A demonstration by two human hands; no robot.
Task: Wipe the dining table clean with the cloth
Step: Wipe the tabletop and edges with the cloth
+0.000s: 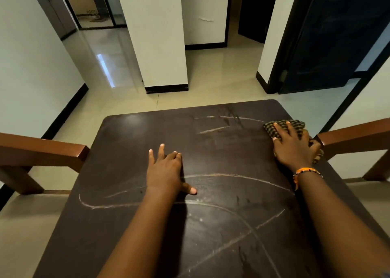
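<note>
The checked cloth [283, 127] is being pressed flat under the right hand [295, 146] at the counter's [130, 225] far right edge; the left hand [164, 170] is being rested open at mid-counter. The cloth could be pushed overboard, leaving chalky streaks [232, 175] unwiped.

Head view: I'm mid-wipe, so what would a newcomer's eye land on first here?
The dark table carries pale curved streaks across its near half and far middle. At its far right edge, the right hand presses flat on a checked cloth, with an orange bracelet at the wrist. The left hand rests open near the table's centre.
</note>
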